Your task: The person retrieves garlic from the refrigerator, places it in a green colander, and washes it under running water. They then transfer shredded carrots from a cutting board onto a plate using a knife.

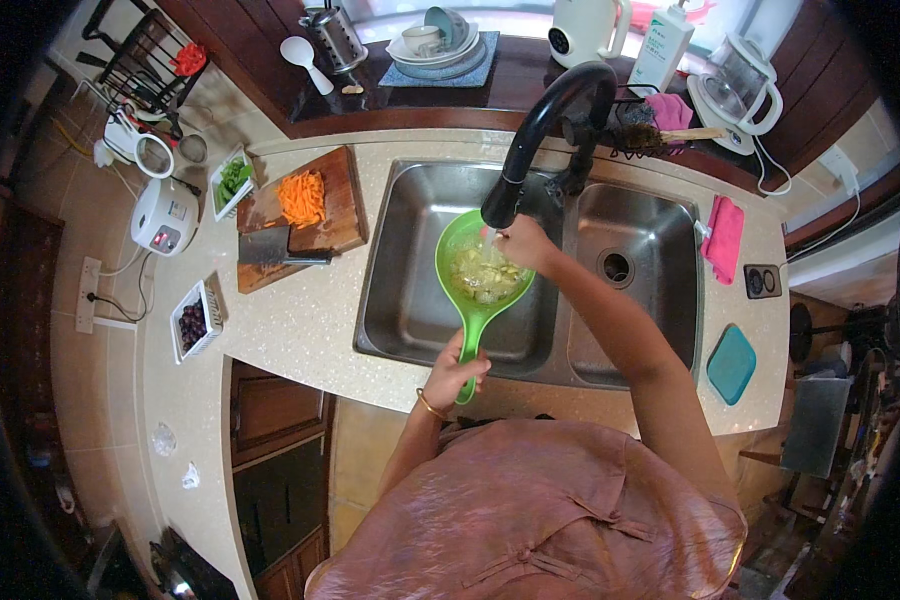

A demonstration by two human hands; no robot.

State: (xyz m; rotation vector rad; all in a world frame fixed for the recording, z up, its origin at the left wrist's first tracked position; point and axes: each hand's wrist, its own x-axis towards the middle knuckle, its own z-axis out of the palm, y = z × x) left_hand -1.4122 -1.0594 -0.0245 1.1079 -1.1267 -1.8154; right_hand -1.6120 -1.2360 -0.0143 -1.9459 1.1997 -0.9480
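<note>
My left hand [456,373] grips the handle of a bright green plastic ladle [474,330], and a bangle circles that wrist. The ladle's wide bowl is over the left basin of the stainless steel sink [397,300]. Pale yellowish food pieces [484,276] lie in bubbly water inside it. From the black faucet [521,150] a stream of water [489,244] runs down into the bowl. My right hand [526,244] is at the bowl's far right rim, just below the spout. Its fingers are partly hidden, so whether they hold anything is unclear.
Left of the sink, a wooden cutting board [337,199] carries shredded carrot [301,199] and a cleaver [266,246]. Nearby are baskets of green vegetables [232,180] and dark fruit [193,326]. A pink cloth [723,238] and teal board [732,365] lie right.
</note>
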